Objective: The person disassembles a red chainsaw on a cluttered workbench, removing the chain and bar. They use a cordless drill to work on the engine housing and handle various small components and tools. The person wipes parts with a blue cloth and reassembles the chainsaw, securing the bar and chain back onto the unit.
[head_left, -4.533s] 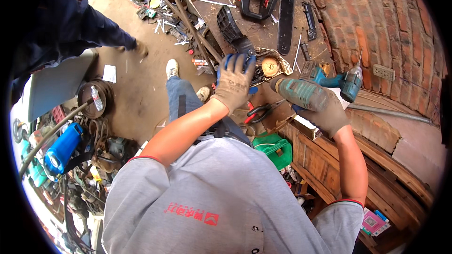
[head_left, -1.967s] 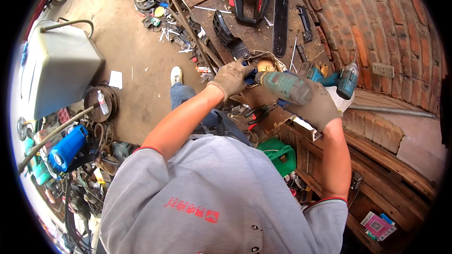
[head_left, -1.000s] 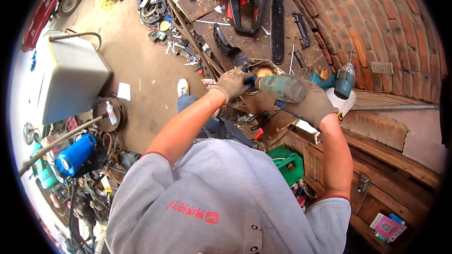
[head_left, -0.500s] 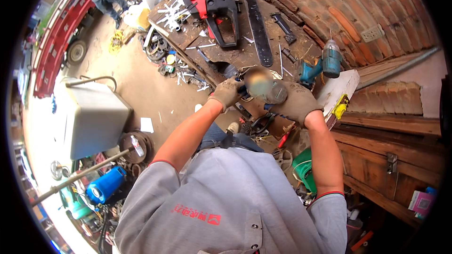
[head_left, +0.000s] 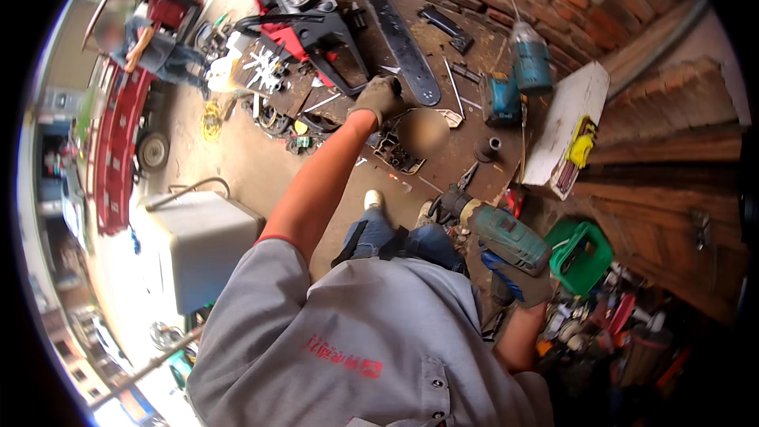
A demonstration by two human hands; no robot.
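A teal cordless drill is gripped in my gloved right hand, held off the near right edge of the workbench. Its chuck points up and left. My gloved left hand is over the bench with fingers curled, beside the rear handle of a red and black chainsaw body. What those fingers hold, if anything, is hidden. Just below that hand, a dark metal machine part lies at the bench edge, partly covered by a blurred patch. A long black guide bar lies beyond it.
Another teal power tool stands at the back right, near a white board carrying a yellow item. Pliers lie at the bench's near edge. A green container sits low right. Far left, a person stands by a red trailer.
My right hand has drawn the drill back from the machine part, toward me and to the right. My left hand has moved farther up the bench toward the chainsaw. The view has shifted.
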